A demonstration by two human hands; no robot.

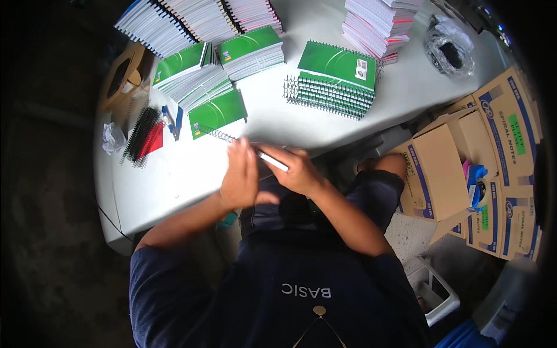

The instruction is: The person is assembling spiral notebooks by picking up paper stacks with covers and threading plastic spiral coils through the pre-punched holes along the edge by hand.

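Observation:
My left hand (239,174) and my right hand (294,168) meet at the near edge of the white table (174,174). Together they hold a thin notebook (272,160) seen edge-on, white along its side. The left palm presses flat against one face of it, fingers upward. The right hand's fingers curl over the other side. Just beyond the hands lies a green-covered spiral notebook (217,113) with its wire coil (220,135) toward me.
Stacks of green spiral notebooks (333,78) and white page blocks (380,23) fill the far table. Black and red binding coils (145,134) lie at left beside a blue tool (174,122). Open cardboard boxes (464,162) stand on the floor at right.

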